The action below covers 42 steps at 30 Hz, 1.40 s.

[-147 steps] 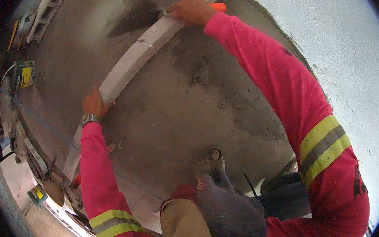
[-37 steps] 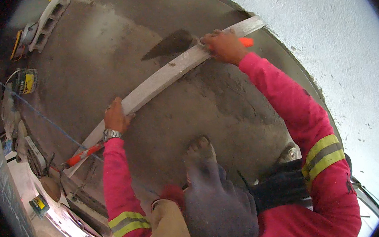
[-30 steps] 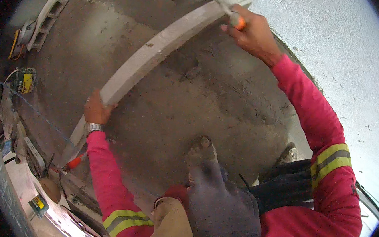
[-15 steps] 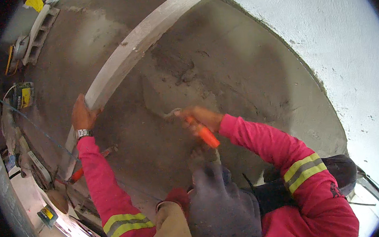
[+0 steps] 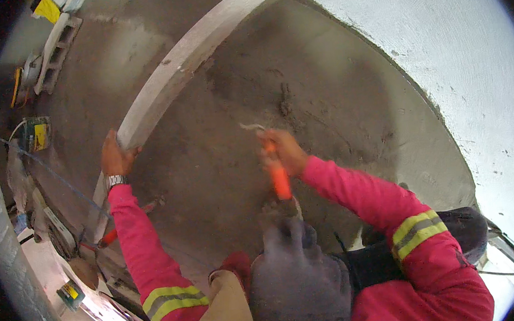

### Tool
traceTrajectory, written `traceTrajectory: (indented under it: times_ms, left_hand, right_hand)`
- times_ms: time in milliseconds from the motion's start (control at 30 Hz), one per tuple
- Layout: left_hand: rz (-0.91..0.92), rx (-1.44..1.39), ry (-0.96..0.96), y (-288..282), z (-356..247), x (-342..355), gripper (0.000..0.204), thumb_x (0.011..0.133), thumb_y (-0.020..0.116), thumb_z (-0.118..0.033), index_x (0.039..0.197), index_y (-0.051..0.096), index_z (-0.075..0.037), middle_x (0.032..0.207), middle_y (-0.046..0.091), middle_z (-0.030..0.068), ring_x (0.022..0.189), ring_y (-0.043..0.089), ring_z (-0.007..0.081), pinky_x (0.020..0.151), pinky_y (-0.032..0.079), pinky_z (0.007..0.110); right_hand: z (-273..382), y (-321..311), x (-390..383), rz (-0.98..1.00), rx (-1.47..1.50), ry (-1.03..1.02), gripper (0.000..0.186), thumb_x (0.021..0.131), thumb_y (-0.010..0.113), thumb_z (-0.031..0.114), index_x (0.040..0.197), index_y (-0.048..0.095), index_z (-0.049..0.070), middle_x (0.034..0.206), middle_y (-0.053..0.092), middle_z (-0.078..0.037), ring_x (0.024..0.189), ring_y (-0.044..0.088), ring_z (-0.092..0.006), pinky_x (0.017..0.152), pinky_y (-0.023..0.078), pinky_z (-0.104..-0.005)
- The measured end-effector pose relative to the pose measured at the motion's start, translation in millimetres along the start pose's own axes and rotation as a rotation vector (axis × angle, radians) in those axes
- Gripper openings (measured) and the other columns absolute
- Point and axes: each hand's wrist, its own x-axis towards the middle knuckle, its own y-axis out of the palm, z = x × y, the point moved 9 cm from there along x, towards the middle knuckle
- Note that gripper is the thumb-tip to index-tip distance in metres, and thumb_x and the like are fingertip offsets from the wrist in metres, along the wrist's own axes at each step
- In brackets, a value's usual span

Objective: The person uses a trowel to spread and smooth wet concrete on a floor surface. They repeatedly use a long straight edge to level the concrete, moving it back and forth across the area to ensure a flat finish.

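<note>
My left hand (image 5: pixel 116 154) grips the near part of a long, pale straightedge board (image 5: pixel 171 70), its fingers wrapped over the edge. The board lies across the wet grey mortar (image 5: pixel 209 170) and runs toward the far wall, looking curved in this lens. My right hand (image 5: pixel 283 149) is closed around the orange handle of a trowel (image 5: pixel 280 181), in front of my knees. Its bent metal neck shows, but the blade is blurred and blends into the mortar. A small ridge of mortar (image 5: pixel 286 101) lies just beyond it.
At right rises a white wall (image 5: pixel 442 61). A hollow concrete block (image 5: pixel 58 52) and a yellow-labelled container (image 5: pixel 38 135) stand at left. Blue string (image 5: pixel 59 176) crosses low. Another orange-handled tool (image 5: pixel 109 237) lies by my left forearm. A yellow-and-dark package (image 5: pixel 70 294) is lower left.
My right hand and the trowel have moved right and slightly away from me across the mortar, with the handle now more upright in view. My left hand stays on the board.
</note>
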Motion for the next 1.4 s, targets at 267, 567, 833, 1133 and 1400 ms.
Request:
traceTrajectory:
  times_ms: [267, 567, 833, 1133, 1400]
  left_hand:
    - [-0.051, -0.022, -0.037, -13.6, 2.6, 7.3, 0.074, 0.058, 0.081, -0.024, 0.118, 0.045, 0.000, 0.110, 0.057, 0.0217, 0.102, 0.054, 0.0375, 0.086, 0.043, 0.042]
    - [-0.060, 0.011, -0.026, -11.9, 11.6, 5.3, 0.073, 0.059, 0.081, -0.025, 0.118, 0.046, 0.000, 0.110, 0.057, 0.0219, 0.104, 0.054, 0.0363, 0.087, 0.043, 0.042]
    - [0.044, -0.019, -0.117, -10.8, 0.6, 11.2, 0.073, 0.058, 0.081, -0.027, 0.118, 0.048, -0.003, 0.110, 0.057, 0.0211, 0.102, 0.054, 0.0369, 0.084, 0.044, 0.043]
    - [-0.094, -0.001, 0.033, 4.4, 28.0, 7.5, 0.074, 0.058, 0.081, -0.029, 0.119, 0.047, -0.004, 0.111, 0.057, 0.0204, 0.103, 0.054, 0.0371, 0.085, 0.044, 0.043]
    - [-0.009, 0.023, -0.058, 3.3, 33.0, 9.7, 0.078, 0.058, 0.081, -0.025, 0.121, 0.042, 0.000, 0.115, 0.054, 0.0209, 0.106, 0.052, 0.0367, 0.088, 0.043, 0.043]
  right_hand:
    - [39.8, 51.7, 84.0, 0.093, 0.060, -0.069, 0.021, 0.082, 0.053, 0.032, 0.080, 0.047, 0.013, 0.063, 0.048, -0.002, 0.047, 0.043, -0.0133, 0.046, 0.040, -0.0328]
    - [-42.4, -53.2, -28.8, -0.167, 0.165, 0.001, 0.024, 0.082, 0.055, 0.036, 0.087, 0.046, 0.014, 0.065, 0.048, -0.003, 0.047, 0.045, -0.0155, 0.044, 0.040, -0.0336]
    - [27.1, 46.0, 75.3, -0.088, -0.014, -0.063, 0.022, 0.080, 0.056, 0.033, 0.083, 0.046, 0.014, 0.066, 0.049, -0.003, 0.047, 0.044, -0.0166, 0.047, 0.041, -0.0341]
    - [-9.8, -8.5, 28.1, -0.238, 0.055, -0.040, 0.023, 0.081, 0.054, 0.037, 0.080, 0.048, 0.014, 0.060, 0.047, -0.001, 0.045, 0.042, -0.0147, 0.043, 0.038, -0.0319]
    - [-44.7, -58.3, -44.1, -0.254, 0.008, -0.121, 0.020, 0.083, 0.053, 0.032, 0.081, 0.047, 0.013, 0.060, 0.045, -0.003, 0.046, 0.042, -0.0143, 0.043, 0.040, -0.0296]
